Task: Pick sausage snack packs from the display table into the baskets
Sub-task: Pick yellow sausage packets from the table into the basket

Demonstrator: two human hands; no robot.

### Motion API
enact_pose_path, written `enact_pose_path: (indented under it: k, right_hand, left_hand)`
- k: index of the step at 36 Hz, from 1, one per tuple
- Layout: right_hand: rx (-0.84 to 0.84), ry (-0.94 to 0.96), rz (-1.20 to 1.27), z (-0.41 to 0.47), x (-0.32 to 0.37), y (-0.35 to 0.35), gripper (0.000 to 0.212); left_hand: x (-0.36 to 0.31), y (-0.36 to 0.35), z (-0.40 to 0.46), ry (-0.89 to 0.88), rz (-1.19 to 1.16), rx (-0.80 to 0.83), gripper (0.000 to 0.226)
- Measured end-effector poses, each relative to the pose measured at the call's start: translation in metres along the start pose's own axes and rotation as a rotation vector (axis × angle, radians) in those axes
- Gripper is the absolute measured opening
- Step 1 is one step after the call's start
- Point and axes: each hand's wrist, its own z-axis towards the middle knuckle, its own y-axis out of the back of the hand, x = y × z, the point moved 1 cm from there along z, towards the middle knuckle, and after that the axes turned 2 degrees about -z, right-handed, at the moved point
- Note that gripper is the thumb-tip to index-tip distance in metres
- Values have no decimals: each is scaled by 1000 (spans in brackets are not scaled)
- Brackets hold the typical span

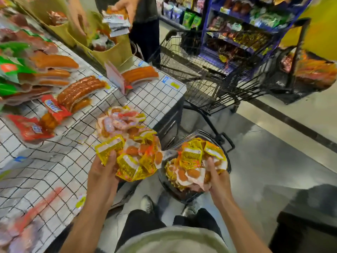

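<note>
Where the display table [160, 99] ends in its near right corner, a heap of yellow sausage snack packs [135, 143] lies right at the rim, some of it overhanging toward the floor. The left hand [102, 172] grips a bunch of these packs at that edge, thumb pinching a yellow pack on top. Just beside the corner and lower down, a dark basket [226, 161] sits on the floor, heaped with the same packs [191, 161]; the right hand [218, 181] is dug into that heap, fingers curled round several packs at the basket's near side. Only a narrow gap separates table edge and basket.

Beyond the basket, an empty black wire trolley [209, 73] stands against the table's far corner, closing off that side; grey polished floor [264, 152] lies open to the right. A white grid-lined top covers the table, carrying long vacuum-packed sausages [80, 90] and red packets [29, 128] further left. Another person's hand [125, 6] holds packs over cardboard boxes [113, 50] at the far end, with stocked blue shelves [237, 33] behind.
</note>
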Motion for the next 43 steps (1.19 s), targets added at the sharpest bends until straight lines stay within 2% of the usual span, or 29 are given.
enact_pose_path:
  k: [3,7,11,14,17,20,23,30,34,37,41,43]
  right_hand:
    - [-14,-31,-46,23,1,37,25]
    - [-46,-77,-77,55,-10,89,34]
    - [-131,-92,-72,77,-24,127,32]
    - [-147,-105,-40,95,-47,143,30]
    - [-193,-145,-31,116,-85,150,37]
    - [-270,-176,-111,138,-128,142,41]
    - [-294,-197,-133,161,-177,124,45]
    - [-369,-286,-53,230,-273,65,12]
    - [-453,-217,8,277,-311,34,18]
    - [-557,-236,51,316,-337,17,14]
    - [-645,-248,156,369,-374,7,29]
    - [-685,-252,164,396,-397,4,20]
  left_hand:
    - [25,-35,-9,37,3,-4,33]
    - [66,-77,-11,143,10,6,42]
    - [116,-102,1,268,38,23,38]
    - [162,-102,20,332,131,42,43]
    - [211,-99,45,382,272,34,50]
    - [266,-91,74,395,328,46,26]
    - [323,-79,106,443,405,109,36]
    - [442,-74,181,462,469,128,44]
    - [501,-89,225,467,503,124,42]
    - [545,-106,255,421,510,139,33]
    - [595,-133,282,386,398,241,19]
    - [624,-140,297,386,350,258,24]
